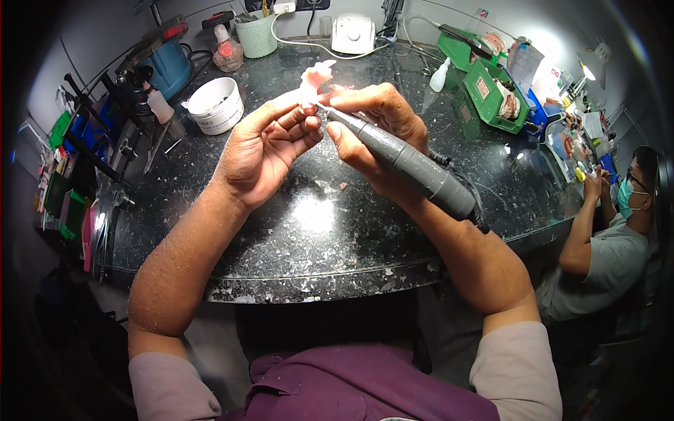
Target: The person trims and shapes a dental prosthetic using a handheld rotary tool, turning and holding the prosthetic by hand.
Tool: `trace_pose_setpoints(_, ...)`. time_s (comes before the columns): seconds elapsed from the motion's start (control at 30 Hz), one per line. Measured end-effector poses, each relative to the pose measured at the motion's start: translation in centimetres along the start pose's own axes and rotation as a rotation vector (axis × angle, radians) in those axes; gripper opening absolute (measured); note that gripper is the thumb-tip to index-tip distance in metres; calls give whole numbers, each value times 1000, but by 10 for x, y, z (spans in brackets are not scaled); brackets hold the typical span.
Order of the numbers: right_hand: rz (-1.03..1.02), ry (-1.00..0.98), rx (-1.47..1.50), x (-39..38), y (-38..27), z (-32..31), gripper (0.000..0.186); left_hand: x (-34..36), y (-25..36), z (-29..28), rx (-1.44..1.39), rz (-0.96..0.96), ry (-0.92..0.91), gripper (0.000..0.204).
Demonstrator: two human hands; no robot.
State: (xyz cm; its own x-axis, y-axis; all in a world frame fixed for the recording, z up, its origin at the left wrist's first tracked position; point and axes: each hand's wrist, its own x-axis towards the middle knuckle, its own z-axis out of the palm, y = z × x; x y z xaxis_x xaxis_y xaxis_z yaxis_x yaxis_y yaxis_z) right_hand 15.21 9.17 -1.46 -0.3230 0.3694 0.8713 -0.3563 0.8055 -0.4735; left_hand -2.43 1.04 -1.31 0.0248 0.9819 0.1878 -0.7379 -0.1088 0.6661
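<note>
My left hand (256, 156) is closed, its fingertips pinching a pale pink piece that looks like a denture base (315, 77). The piece stands up above the fingers, and its lower part is hidden by them. In my right hand (390, 114) lies a dark grey rotary handpiece (404, 159), gripped like a pen between thumb and fingers. Its narrow tip points left and meets the lower edge of the pink piece; whether it touches is too small to tell. The two hands are close together over the bench, and fine dust covers my left forearm.
The black speckled bench (309, 263) carries crumbs and dust. A white tub (215, 105) stands left, a white control box (352, 34) at the back. Green trays (479, 98) with dental models and a white dropper bottle (440, 75) lie right. Another person (604, 245) works at far right.
</note>
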Motion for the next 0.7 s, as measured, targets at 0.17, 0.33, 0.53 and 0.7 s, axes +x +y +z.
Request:
trace_pose_setpoints(0.17,-46,-21,-45,1,2,-3,26,-1,-1,5,-1,-17,-9,27)
trace_pose_setpoints(0.33,-29,58,-32,5,-1,-1,27,-1,0,5,8,-21,1,27)
trace_pose_setpoints(0.53,46,53,15,3,1,-1,28,-1,-1,0,11,-23,-13,27)
trace_pose_setpoints(0.7,-20,58,-18,3,4,0,29,-1,-3,1,29,-10,-23,28)
